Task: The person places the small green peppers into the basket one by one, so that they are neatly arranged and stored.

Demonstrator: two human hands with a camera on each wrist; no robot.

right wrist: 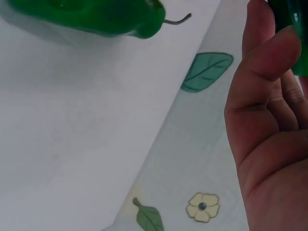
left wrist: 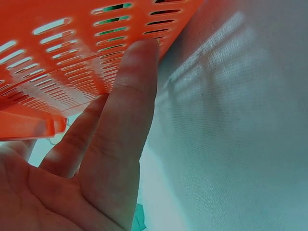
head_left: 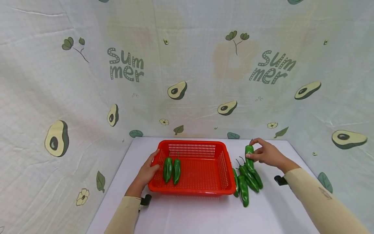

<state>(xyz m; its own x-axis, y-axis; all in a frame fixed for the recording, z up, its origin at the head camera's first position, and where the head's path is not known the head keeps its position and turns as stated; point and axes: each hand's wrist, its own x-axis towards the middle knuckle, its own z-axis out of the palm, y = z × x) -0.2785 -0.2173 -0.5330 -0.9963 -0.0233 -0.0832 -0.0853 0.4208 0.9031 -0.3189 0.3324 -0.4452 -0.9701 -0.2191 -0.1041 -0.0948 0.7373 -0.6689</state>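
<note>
A red plastic basket [head_left: 201, 192] stands on the table with two green chili peppers [head_left: 176, 170] lying in its left part. My left hand [head_left: 147, 172] rests against the basket's left side, its fingers fairly straight; in the left wrist view a fingertip [left wrist: 143, 50] touches the slotted wall [left wrist: 62, 53]. To the right of the basket, my right hand [head_left: 267, 154] pinches a green chili pepper [head_left: 249, 150] near its stem end, between thumb and fingers. This pepper is held upright above several other peppers [head_left: 243, 191]. Only part of it shows in the right wrist view.
Those loose peppers lie close together along the basket's right wall, one partly hidden by the rim. A white table [head_left: 187, 217] lies beneath everything. Pale cloth [head_left: 198, 113] printed with avocados hangs behind and at both sides.
</note>
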